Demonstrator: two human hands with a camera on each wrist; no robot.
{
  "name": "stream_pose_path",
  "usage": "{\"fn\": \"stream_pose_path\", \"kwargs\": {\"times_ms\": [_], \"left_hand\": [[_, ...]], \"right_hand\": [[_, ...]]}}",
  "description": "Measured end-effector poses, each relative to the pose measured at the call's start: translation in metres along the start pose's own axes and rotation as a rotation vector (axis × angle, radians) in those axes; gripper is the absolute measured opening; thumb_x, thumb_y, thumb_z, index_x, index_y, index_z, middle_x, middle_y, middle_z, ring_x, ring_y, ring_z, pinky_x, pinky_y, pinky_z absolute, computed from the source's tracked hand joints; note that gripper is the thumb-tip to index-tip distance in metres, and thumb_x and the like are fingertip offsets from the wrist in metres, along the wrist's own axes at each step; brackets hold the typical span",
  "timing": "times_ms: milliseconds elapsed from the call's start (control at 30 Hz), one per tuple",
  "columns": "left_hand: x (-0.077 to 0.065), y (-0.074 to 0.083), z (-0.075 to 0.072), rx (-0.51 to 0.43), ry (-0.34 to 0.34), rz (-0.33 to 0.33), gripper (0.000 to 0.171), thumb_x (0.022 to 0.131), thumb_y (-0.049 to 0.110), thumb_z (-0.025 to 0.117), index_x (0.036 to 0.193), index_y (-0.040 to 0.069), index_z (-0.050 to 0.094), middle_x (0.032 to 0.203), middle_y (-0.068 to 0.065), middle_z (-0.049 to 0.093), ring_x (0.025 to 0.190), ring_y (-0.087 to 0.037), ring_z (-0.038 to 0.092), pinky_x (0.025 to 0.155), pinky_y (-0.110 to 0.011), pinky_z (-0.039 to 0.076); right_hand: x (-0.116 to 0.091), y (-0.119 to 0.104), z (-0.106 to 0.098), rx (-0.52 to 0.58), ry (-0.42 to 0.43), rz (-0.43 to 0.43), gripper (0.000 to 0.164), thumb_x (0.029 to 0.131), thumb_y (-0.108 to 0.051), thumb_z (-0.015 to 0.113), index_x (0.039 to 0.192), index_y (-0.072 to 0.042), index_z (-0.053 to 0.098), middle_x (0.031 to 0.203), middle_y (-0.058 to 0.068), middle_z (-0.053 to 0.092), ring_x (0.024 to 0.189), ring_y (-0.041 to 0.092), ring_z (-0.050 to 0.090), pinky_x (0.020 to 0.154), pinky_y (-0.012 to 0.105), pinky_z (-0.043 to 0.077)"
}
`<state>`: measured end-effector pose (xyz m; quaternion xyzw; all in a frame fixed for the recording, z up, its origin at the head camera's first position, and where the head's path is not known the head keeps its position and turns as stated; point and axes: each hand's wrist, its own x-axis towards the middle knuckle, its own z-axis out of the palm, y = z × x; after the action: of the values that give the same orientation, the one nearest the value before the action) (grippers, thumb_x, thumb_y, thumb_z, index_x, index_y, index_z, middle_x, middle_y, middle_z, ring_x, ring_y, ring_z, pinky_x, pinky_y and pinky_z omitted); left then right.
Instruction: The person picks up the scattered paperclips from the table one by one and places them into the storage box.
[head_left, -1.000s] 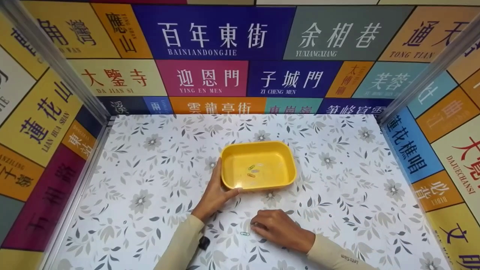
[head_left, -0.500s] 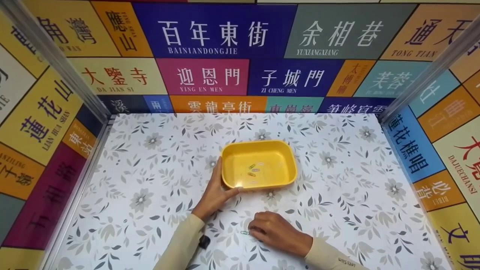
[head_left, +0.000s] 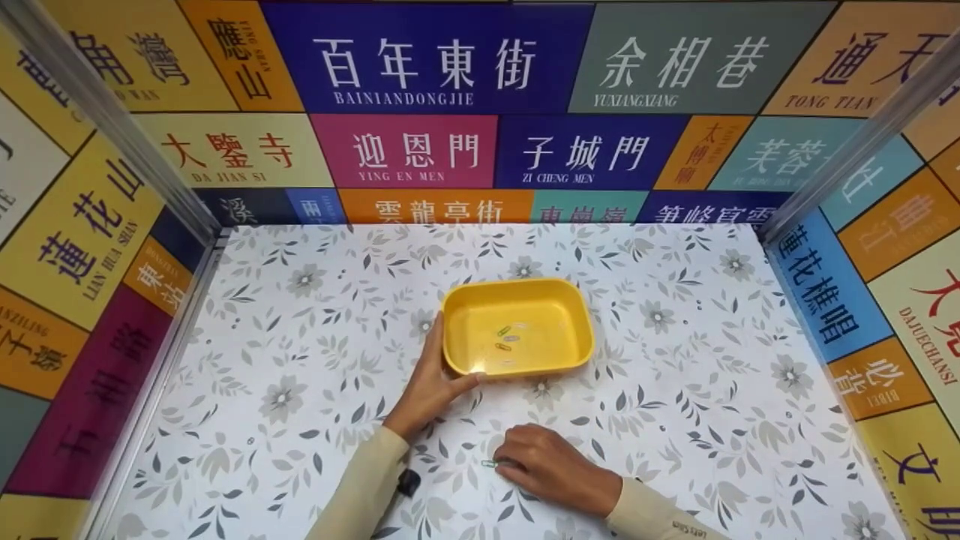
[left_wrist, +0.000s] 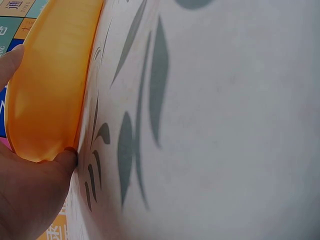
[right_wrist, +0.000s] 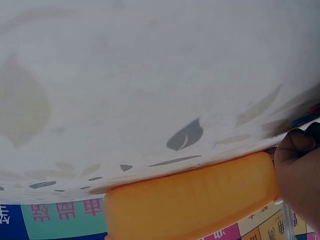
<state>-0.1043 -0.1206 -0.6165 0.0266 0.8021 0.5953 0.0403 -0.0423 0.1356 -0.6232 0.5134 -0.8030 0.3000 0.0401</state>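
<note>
My left hand point(head_left: 431, 394) grips the near left corner of a yellow plastic tub point(head_left: 577, 352), thumb at its near side and fingers along its left wall. Several small paper clips lie on the tub floor, among them a green paper clip point(head_left: 504, 331) and an orange paper clip point(head_left: 502, 346). On the cloth in front, my right hand point(head_left: 551, 465) has curled fingers at the right end of another green paper clip point(head_left: 488, 463) and seems to pinch it; the fingertips are partly hidden. Small blue and red bits point(right_wrist: 304, 119) show beside that hand in the right wrist view.
White cloth with a grey leaf and flower print point(head_left: 315, 427) covers the table. Panels with coloured street-name signs point(head_left: 427, 67) stand at the back and both sides. A small black object point(head_left: 408, 484) is at the left sleeve.
My right hand has shifted slightly left, so its fingertips meet the green paper clip on the cloth. The left hand and the tub stay in place.
</note>
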Motion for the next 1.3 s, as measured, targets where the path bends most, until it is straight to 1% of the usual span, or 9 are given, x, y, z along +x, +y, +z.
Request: {"fn": "stream_pose_path", "kwargs": {"times_ms": [133, 300, 400, 533, 700, 833, 1033, 1167, 1300], "left_hand": [[0.0, 0.001, 0.0, 0.006, 0.007, -0.027, 0.133, 0.084, 0.035, 0.095, 0.179, 0.019, 0.004, 0.186, 0.0, 0.009, 0.169, -0.021, 0.012, 0.138, -0.044, 0.009], [0.0, 0.001, 0.0, -0.001, 0.004, -0.018, 0.133, 0.084, 0.035, 0.095, 0.179, 0.018, 0.003, 0.186, -0.002, 0.008, 0.169, -0.022, 0.013, 0.138, -0.044, 0.009], [0.001, 0.002, 0.0, 0.0, 0.002, -0.017, 0.133, 0.084, 0.035, 0.095, 0.179, 0.019, 0.003, 0.186, -0.002, 0.008, 0.169, -0.022, 0.012, 0.138, -0.044, 0.008], [0.001, 0.003, 0.0, 0.011, 0.003, -0.026, 0.133, 0.084, 0.036, 0.095, 0.179, 0.02, 0.003, 0.186, -0.001, 0.007, 0.17, -0.022, 0.011, 0.138, -0.044, 0.008], [0.0, 0.002, 0.001, 0.0, 0.004, -0.026, 0.133, 0.084, 0.034, 0.095, 0.179, 0.018, 0.003, 0.186, -0.002, 0.007, 0.17, -0.023, 0.012, 0.138, -0.046, 0.008], [0.0, 0.002, 0.002, -0.006, 0.005, -0.019, 0.133, 0.084, 0.034, 0.094, 0.179, 0.019, 0.003, 0.186, -0.002, 0.008, 0.17, -0.024, 0.012, 0.138, -0.047, 0.008], [-0.001, 0.001, 0.001, -0.019, 0.004, 0.009, 0.131, 0.087, 0.034, 0.095, 0.179, 0.015, 0.003, 0.186, -0.007, 0.009, 0.17, -0.026, 0.012, 0.138, -0.047, 0.009], [0.0, 0.0, 0.001, -0.023, 0.007, 0.012, 0.131, 0.086, 0.034, 0.095, 0.179, 0.013, 0.004, 0.185, -0.009, 0.01, 0.17, -0.029, 0.012, 0.138, -0.05, 0.008], [0.0, 0.0, 0.001, -0.019, 0.01, 0.008, 0.131, 0.086, 0.034, 0.095, 0.179, 0.014, 0.004, 0.185, -0.008, 0.009, 0.17, -0.029, 0.011, 0.138, -0.05, 0.007]], "right_hand": [[0.0, -0.001, 0.0, -0.007, -0.013, 0.004, 0.003, 0.1, -0.014, 0.081, 0.098, -0.016, 0.079, 0.088, -0.007, 0.065, 0.08, 0.01, 0.062, 0.075, 0.028, 0.054], [0.0, -0.001, 0.003, -0.061, 0.019, -0.043, 0.008, 0.097, -0.011, 0.083, 0.095, -0.016, 0.077, 0.087, -0.007, 0.063, 0.078, 0.011, 0.061, 0.073, 0.028, 0.052], [0.001, -0.001, 0.004, -0.082, 0.026, -0.059, 0.009, 0.097, -0.011, 0.082, 0.095, -0.016, 0.075, 0.087, -0.007, 0.062, 0.078, 0.011, 0.06, 0.072, 0.028, 0.051], [0.003, -0.001, 0.004, -0.078, 0.013, -0.047, 0.01, 0.099, -0.01, 0.08, 0.096, -0.016, 0.073, 0.088, -0.007, 0.063, 0.078, 0.01, 0.061, 0.073, 0.027, 0.051], [0.003, -0.003, 0.003, -0.082, -0.01, -0.04, 0.01, 0.099, -0.01, 0.078, 0.094, -0.016, 0.072, 0.088, -0.007, 0.064, 0.078, 0.01, 0.061, 0.072, 0.026, 0.052], [0.004, -0.003, 0.003, -0.086, 0.002, -0.053, 0.012, 0.097, -0.009, 0.08, 0.092, -0.016, 0.071, 0.087, -0.007, 0.064, 0.078, 0.01, 0.061, 0.073, 0.026, 0.053], [0.003, -0.001, 0.0, -0.083, 0.022, -0.057, 0.015, 0.095, -0.006, 0.079, 0.09, -0.016, 0.07, 0.084, -0.006, 0.062, 0.075, 0.01, 0.059, 0.072, 0.028, 0.052], [0.002, -0.001, -0.004, -0.092, 0.018, -0.039, 0.014, 0.096, -0.007, 0.079, 0.09, -0.016, 0.07, 0.084, -0.007, 0.061, 0.075, 0.01, 0.059, 0.072, 0.027, 0.052], [0.0, 0.0, -0.008, -0.1, 0.01, -0.025, 0.013, 0.096, -0.009, 0.08, 0.09, -0.017, 0.072, 0.084, -0.008, 0.061, 0.074, 0.01, 0.058, 0.07, 0.027, 0.051]]}}
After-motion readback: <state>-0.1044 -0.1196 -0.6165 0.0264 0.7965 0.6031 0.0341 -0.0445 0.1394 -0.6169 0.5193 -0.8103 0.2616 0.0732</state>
